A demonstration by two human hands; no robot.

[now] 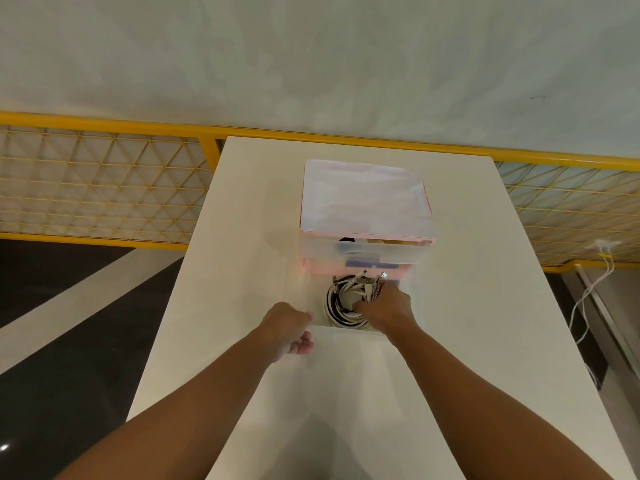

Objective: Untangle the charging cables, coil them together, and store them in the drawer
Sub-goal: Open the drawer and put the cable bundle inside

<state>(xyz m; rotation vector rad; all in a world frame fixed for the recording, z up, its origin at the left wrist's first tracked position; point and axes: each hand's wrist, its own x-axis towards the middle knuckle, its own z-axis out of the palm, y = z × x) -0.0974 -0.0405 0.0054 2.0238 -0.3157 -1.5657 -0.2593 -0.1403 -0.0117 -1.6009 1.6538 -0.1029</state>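
Cables (337, 306) (black, white) lie coiled in drawer (343, 331), right hand (388, 308) seemingly gripping.

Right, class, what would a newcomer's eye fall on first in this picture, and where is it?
First, the coil of black and white charging cables lying in the pulled-out clear plastic drawer at mid-table, with the right hand gripping it and the left hand holding the drawer's front left corner. Next, the translucent pink-edged drawer unit behind it on the long white table, and the yellow mesh railing across the background.
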